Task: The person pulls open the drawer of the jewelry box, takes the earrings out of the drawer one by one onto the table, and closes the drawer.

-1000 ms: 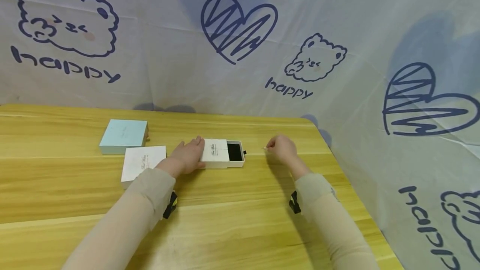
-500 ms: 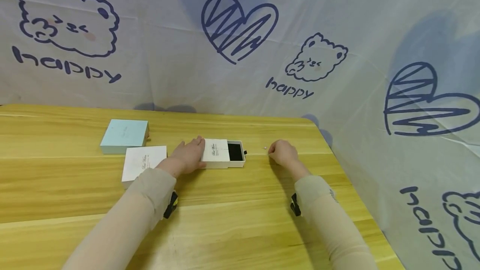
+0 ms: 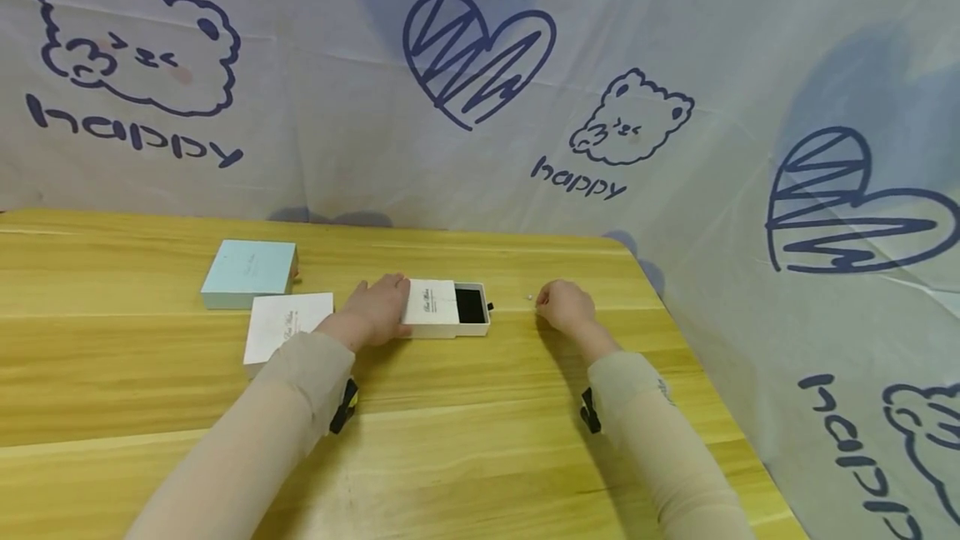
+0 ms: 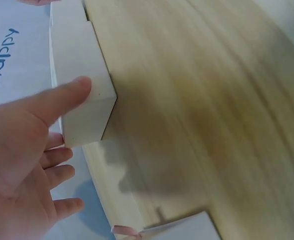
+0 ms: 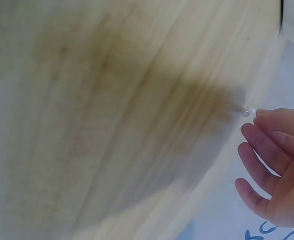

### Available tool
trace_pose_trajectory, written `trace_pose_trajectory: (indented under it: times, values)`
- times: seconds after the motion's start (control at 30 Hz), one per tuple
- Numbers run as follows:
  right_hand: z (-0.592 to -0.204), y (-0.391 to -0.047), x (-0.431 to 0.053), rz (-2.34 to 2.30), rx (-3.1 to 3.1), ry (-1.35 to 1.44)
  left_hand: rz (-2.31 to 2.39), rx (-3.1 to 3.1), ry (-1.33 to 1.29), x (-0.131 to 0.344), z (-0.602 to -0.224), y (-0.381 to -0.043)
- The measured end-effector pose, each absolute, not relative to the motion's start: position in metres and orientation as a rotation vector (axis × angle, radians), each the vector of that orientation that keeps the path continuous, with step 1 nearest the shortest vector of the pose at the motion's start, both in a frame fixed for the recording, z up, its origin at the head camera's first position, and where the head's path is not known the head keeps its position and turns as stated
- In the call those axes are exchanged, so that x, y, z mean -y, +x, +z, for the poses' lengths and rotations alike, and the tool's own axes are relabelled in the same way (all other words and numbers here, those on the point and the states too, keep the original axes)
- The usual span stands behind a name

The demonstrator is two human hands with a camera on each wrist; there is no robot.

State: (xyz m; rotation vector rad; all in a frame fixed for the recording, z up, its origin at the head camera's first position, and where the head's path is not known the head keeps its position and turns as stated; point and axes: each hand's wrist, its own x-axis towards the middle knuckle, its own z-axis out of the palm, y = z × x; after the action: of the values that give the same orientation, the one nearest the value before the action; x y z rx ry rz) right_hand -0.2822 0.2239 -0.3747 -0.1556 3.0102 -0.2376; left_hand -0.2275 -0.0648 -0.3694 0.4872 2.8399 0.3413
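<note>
My left hand (image 3: 380,312) grips the closed end of a white drawer-style gift box (image 3: 430,307). In the left wrist view the thumb (image 4: 79,90) presses one side wall, while the other fingers lie at the far side, partly hidden. The box's drawer (image 3: 472,307) is pulled partway out to the right, showing a black lining and a small black tab. Right of it, my right hand (image 3: 566,307) pinches a tiny shiny pearl-like piece (image 5: 245,113) between thumb and index fingertips, just off the table. Its remaining fingers are loosely bent. The piece is too small to tell its exact kind.
Behind my left wrist stands a second white printed box (image 3: 281,323), partly covered by the sleeve. A light blue box (image 3: 249,269) sits beyond it. The wooden table (image 3: 450,440) ends at a white cloth backdrop (image 3: 337,107) with printed hearts and bears.
My right hand has shifted very slightly to the right and its fingertips have drawn back, leaving more of the tiny piece visible. The left hand and the boxes stay put.
</note>
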Motion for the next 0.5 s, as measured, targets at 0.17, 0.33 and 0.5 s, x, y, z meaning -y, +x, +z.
trace_pose_trajectory:
  times: [0.17,0.33,0.5]
  values:
    - [-0.37,-0.278,-0.222,-0.253,-3.029,-0.158,0.392,-2.853,0.486,0.068,-0.368,-0.23]
    - [-0.363,-0.273,-0.212,-0.292,-3.036,-0.21,0.431,-2.801,0.47,0.073,-0.368,-0.232]
    - [-0.359,-0.27,-0.199,-0.281,-3.056,-0.256,0.448,-2.741,0.49,0.075,-0.369,-0.232]
